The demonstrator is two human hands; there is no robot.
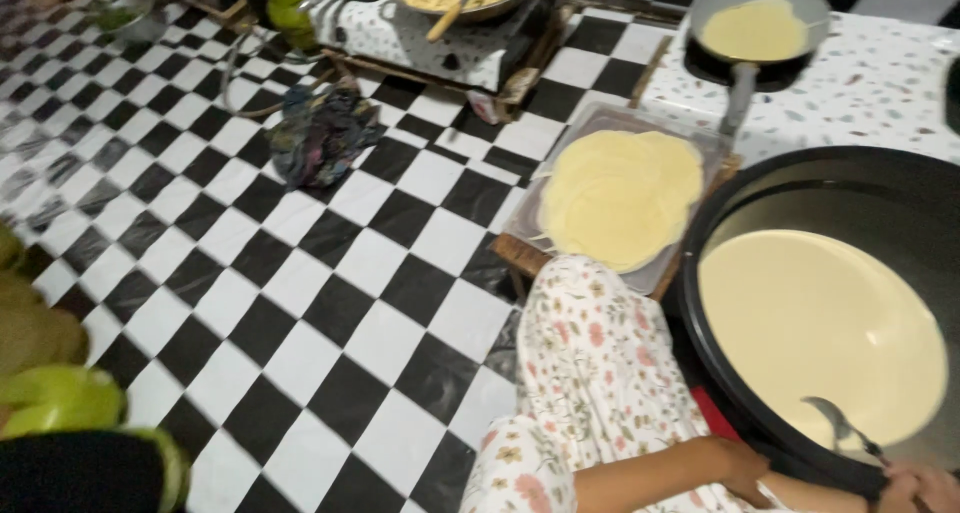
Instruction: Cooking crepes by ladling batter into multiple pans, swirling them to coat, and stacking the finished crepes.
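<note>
The left hand [740, 468] grips the rim of the big black bowl [720, 223] of runny batter [815, 328] on the floor, the right hand [925, 488] holds a ladle [840, 428], and the bowl looks heavy and sloshy, so hold its rim.

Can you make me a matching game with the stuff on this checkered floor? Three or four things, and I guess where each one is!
Things:
1. big black basin of batter
2. stack of thin crepes
3. small frying pan
4. crumpled cloth

Places:
A. on a tray, left of the basin
B. alone on the black-and-white floor
C. at the right, by the hands, ladle inside
D. at the top, a crepe cooking in it

Pairs: 1-C, 2-A, 3-D, 4-B
</note>
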